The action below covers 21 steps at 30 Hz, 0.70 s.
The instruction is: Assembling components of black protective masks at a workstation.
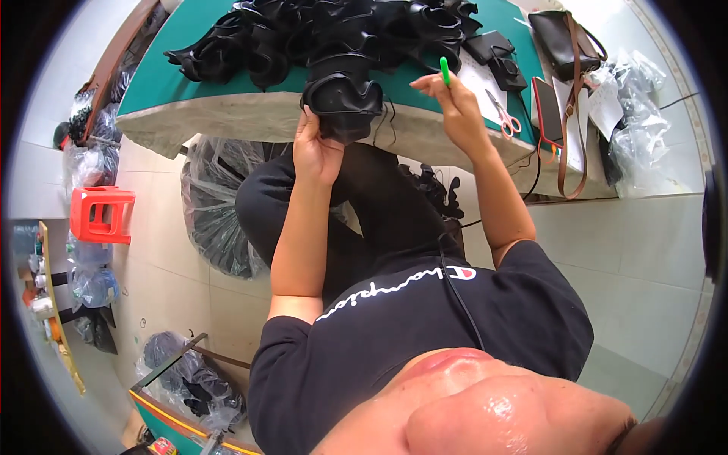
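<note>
My left hand [317,152] is closed on the lower left edge of a black shoe upper [345,102], its thumb on the near face. That piece has a curved, folded rim and hangs over the table's front edge. To the right, my right hand [460,114] is raised over the tabletop, closed around a slim bright green pen-like stick [444,70]; its other end is hidden in the fingers. A heap of similar black uppers [262,38] covers the far part of the green table [163,83].
Pink-handled scissors [506,120], a red-edged phone [547,111] and a dark bag [557,38] with a brown strap lie at the right. A grey cloth [205,114] drapes the front edge. Below are a plastic-wrapped bundle [208,205] and a red stool [102,214].
</note>
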Each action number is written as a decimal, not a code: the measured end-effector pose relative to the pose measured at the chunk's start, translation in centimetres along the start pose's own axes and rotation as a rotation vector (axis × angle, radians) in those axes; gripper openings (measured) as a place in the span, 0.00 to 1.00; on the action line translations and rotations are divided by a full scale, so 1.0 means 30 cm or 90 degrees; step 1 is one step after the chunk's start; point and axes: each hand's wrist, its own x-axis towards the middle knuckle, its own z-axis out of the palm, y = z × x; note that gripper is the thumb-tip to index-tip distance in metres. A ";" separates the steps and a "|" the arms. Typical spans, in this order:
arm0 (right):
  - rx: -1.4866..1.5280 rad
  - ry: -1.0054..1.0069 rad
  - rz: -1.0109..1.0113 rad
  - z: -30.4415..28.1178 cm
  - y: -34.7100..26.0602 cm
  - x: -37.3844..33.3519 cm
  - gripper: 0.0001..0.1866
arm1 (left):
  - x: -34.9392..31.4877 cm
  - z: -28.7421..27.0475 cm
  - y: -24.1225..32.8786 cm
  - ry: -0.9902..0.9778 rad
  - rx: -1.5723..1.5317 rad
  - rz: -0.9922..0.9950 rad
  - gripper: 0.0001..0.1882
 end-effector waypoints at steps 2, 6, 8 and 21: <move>0.060 0.009 0.049 0.065 0.017 0.012 0.21 | 0.005 -0.021 0.005 -0.023 -0.009 -0.011 0.17; 0.018 -0.063 0.123 0.140 0.012 0.023 0.19 | 0.013 -0.048 0.018 -0.009 -0.057 -0.025 0.17; -0.055 -0.199 0.143 0.151 -0.007 0.025 0.16 | 0.007 -0.047 0.032 -0.092 -0.168 -0.048 0.19; 0.705 -0.320 0.236 0.195 0.049 0.019 0.11 | 0.022 0.009 -0.122 0.010 0.329 0.191 0.23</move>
